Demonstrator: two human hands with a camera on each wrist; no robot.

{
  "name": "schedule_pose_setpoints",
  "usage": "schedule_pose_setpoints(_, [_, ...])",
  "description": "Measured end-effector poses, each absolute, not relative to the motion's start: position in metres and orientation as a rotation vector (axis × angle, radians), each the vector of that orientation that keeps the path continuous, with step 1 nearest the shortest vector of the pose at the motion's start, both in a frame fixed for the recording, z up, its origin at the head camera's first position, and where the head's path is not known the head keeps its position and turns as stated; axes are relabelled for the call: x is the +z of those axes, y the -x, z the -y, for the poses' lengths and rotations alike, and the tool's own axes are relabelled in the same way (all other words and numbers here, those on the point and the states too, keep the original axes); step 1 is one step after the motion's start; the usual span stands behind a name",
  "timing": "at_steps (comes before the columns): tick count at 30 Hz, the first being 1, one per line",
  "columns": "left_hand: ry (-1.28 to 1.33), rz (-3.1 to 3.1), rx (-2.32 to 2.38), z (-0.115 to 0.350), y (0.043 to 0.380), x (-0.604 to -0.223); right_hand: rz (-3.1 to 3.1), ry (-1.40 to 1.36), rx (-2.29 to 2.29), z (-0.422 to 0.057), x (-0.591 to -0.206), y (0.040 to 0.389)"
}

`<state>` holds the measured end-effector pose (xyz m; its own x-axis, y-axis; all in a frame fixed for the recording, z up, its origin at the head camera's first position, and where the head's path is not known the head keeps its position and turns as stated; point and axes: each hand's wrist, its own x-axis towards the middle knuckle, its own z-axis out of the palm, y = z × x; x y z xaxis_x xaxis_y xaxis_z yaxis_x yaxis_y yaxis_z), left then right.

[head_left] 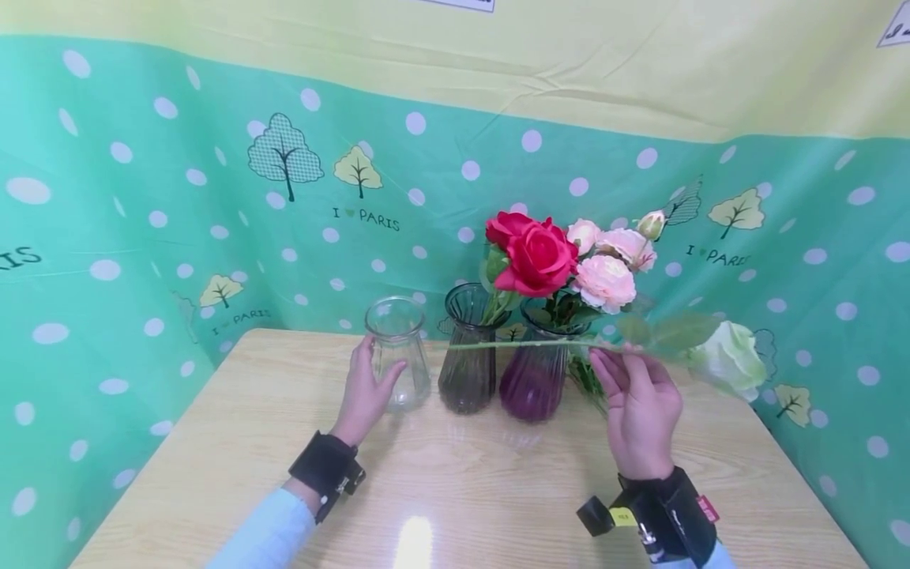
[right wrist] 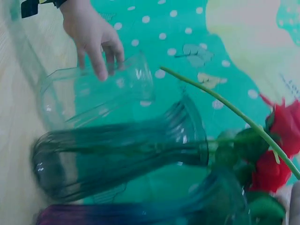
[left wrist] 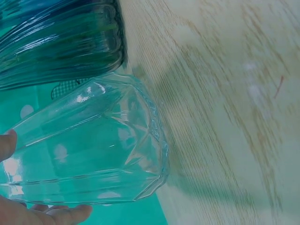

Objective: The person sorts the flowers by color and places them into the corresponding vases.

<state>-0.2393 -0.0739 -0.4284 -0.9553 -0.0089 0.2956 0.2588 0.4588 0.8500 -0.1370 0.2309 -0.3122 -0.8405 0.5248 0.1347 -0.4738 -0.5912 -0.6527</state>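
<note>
White artificial rose with pale green tints and a long green stem: we find it raised to the right of the smoky grey, ribbed glass vase, our reference point. Its stem runs nearly level, the bare end pointing left past the grey vase; its leaves are blurred.

We observe the right hand, right of the grey vase, with fingers narrowed in a pinch on the stem near the bloom. The left hand is to the left of the grey vase, its fingers and thumb curved round a clear, faceted glass vase.

We record red artificial roses standing in the grey vase. Just right of it is a purple, ribbed glass vase holding pale pink, many-petalled flowers. Some green foliage shows farther right of the grey vase, beyond the purple one.

We note that all three vases stand upright on the light wood-grain desk. Behind the grey vase hangs a teal, white-dotted fabric backdrop with a yellow upper band. Black straps encircle both wrists.
</note>
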Motion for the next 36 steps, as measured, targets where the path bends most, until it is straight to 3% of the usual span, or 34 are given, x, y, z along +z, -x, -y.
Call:
schedule_pose_setpoints(21, [0.217, 2.459, -1.486, 0.075, 0.239, -0.429, 1.116, -0.011, 2.212, -0.179, -0.315, 0.163])
schedule_pose_setpoints(36, [0.246, 2.435, -1.48, 0.075, 0.24, -0.432, 1.341, -0.272, 1.947, -0.151, -0.315, 0.176])
